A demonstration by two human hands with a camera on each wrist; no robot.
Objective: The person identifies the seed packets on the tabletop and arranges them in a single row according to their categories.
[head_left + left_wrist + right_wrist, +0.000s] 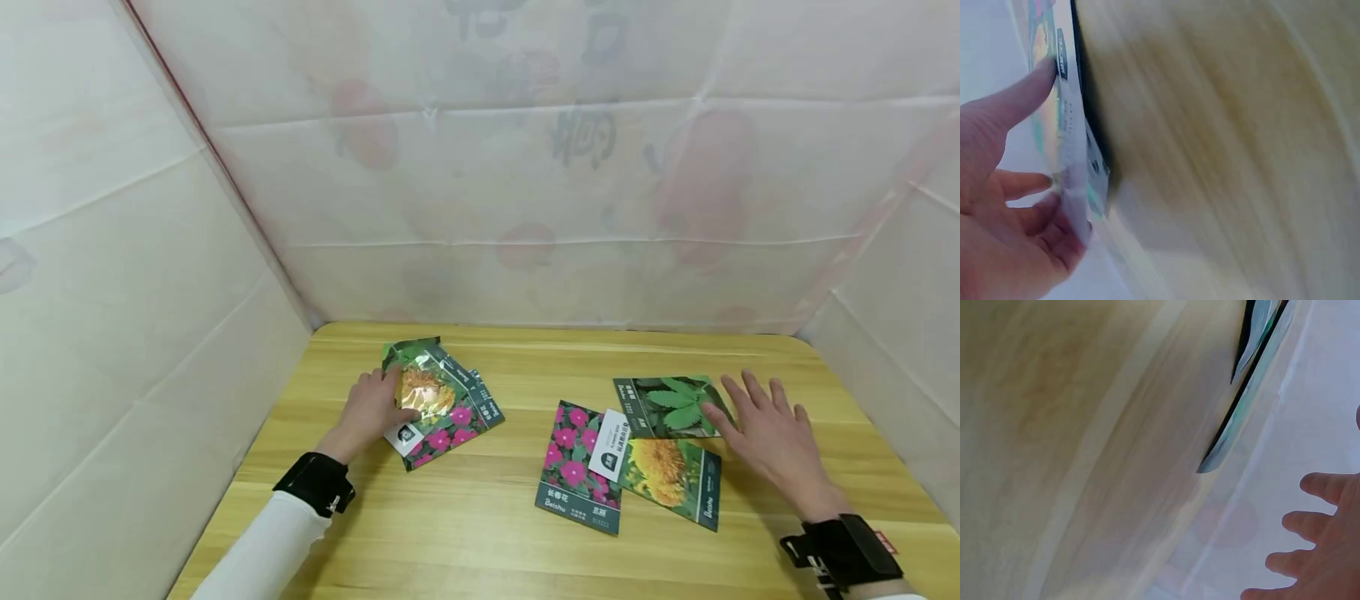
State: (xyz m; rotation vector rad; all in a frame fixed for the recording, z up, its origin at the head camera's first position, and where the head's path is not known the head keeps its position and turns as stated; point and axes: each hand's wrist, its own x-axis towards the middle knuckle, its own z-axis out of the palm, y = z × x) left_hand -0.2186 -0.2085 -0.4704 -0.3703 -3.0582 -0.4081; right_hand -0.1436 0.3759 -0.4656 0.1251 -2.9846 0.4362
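Now, left hand: grips the left packets at their left edge, over the table; pinch every layer, as glossy film likely slips.
Right hand: empty, fingers spread, thumb over the green packet; you cannot tell contact.
Right packets: green one beside the yellow packet, which overlaps the pink packet; press flat, without creasing corners.

Pile of seed pkts lay on table, L side, L hand at its L edge; three more pkts R side, nr R hand; cloth wall behind.
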